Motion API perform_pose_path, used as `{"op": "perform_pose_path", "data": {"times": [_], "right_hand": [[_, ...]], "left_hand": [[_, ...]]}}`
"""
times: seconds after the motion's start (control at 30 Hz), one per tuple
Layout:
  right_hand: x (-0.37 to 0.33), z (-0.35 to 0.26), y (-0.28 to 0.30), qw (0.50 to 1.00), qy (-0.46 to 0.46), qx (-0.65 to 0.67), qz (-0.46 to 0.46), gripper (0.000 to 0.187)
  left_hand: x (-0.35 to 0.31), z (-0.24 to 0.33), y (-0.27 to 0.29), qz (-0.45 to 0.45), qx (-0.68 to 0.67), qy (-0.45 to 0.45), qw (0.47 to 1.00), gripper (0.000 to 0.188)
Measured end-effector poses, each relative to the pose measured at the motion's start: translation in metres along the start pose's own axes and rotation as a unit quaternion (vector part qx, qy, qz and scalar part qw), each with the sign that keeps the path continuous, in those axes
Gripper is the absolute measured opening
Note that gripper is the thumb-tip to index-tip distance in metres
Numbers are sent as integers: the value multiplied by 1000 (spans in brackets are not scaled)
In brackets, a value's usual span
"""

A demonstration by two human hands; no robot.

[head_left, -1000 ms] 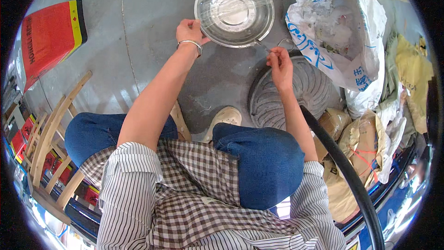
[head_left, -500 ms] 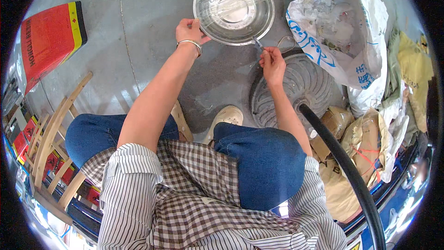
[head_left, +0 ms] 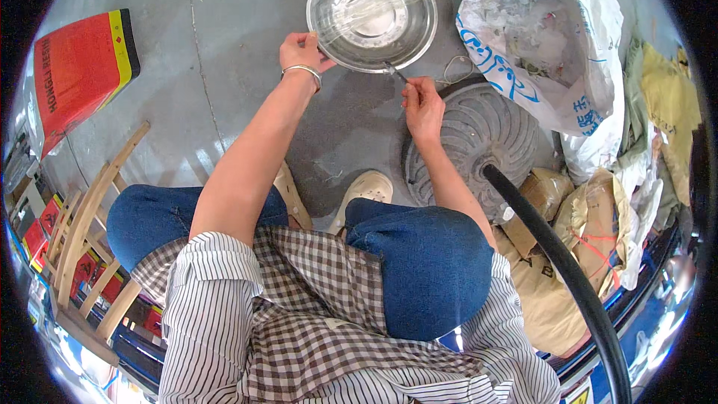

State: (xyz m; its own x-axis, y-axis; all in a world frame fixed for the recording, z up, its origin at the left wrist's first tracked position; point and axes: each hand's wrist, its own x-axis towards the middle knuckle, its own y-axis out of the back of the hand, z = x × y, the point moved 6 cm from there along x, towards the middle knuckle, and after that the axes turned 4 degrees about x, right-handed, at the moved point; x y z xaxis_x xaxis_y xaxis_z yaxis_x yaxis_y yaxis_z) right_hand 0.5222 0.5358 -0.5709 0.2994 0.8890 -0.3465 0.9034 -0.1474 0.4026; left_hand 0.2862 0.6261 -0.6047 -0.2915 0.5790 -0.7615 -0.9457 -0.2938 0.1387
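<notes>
A round, shiny steel basin (head_left: 419, 30) rests at the far middle of the floor, with what looks like clear film streaked across it. My left hand (head_left: 303, 52), a bangle at its wrist, grips the basin's near-left rim between thumb and fingers. In my right hand (head_left: 423, 111) a slim dark tool (head_left: 399, 75), perhaps a small knife, is pinched, its pale tip at the near rim. Whether the tip touches the metal or the film I cannot tell.
A ridged grey round base (head_left: 467, 131) carrying a black pole (head_left: 557, 243) stands at right. Beyond it are a white sack of crumpled plastic (head_left: 598, 52) and brown paper bags (head_left: 550, 299). Left lie a red bag (head_left: 78, 71) and a wooden chair (head_left: 93, 187).
My right hand and the tool have moved left along the basin's near rim. The left hand keeps its hold there.
</notes>
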Motion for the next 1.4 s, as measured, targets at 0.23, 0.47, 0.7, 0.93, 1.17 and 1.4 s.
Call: {"op": "perform_pose_path", "data": {"times": [0.23, 0.47, 0.7, 0.93, 1.17, 1.4], "right_hand": [[1, -9, 25, 997, 30, -26, 63, 10], [13, -21, 38, 980, 101, -158, 60, 9], [-9, -13, 0, 985, 106, -132, 22, 7], [-23, -20, -30, 997, 59, -26, -36, 10], [-8, -59, 22, 981, 108, -160, 34, 10], [45, -104, 41, 902, 234, -363, 25, 9]], "left_hand": [[-1, -2, -5, -11, 2, 1, 1000, 13], [0, -5, -6, -16, -17, 8, 1000, 14], [1, -7, -5, -6, -30, 18, 999, 15], [2, -8, -6, -15, -23, 13, 1000, 15], [-2, -7, -7, -16, -39, 36, 998, 15], [0, -7, -6, -10, -46, 30, 998, 16]]}}
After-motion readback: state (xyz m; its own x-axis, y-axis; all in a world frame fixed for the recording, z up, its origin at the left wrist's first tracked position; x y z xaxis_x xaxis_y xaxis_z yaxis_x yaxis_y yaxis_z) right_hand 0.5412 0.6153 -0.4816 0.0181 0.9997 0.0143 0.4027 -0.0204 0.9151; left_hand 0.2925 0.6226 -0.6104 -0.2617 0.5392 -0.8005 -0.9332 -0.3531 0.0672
